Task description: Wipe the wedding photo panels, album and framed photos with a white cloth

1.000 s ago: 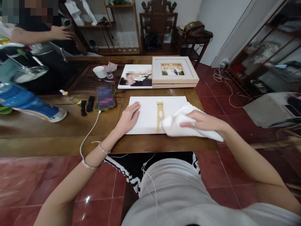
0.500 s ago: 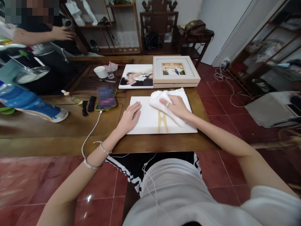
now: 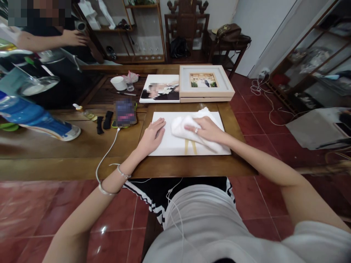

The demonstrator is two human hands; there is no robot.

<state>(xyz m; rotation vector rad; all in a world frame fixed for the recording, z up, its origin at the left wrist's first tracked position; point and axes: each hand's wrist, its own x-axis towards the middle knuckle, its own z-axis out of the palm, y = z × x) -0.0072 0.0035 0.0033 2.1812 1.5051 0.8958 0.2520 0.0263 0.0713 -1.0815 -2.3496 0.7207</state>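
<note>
A white flat panel [image 3: 164, 146] with a gold strip lies on the wooden table [image 3: 186, 168] in front of me. My left hand [image 3: 152, 134] rests flat and open on the panel's left edge. My right hand [image 3: 204, 128] presses a white cloth [image 3: 182, 128] onto the middle of the panel, fingers laid over the bunched fabric. The cloth hides most of the gold strip; only its two lower legs show.
A framed photo [image 3: 205, 82] and a photo print [image 3: 160, 89] lie behind the panel. A phone [image 3: 124, 113] on a white cable, black clips, a white cup [image 3: 118, 83] and a blue bottle [image 3: 41, 117] sit to the left. Another person's arm [image 3: 49, 40] reaches at far left.
My right hand has swept the cloth from the panel's right edge up to its top, then down and left toward the middle. My left hand stays put.
</note>
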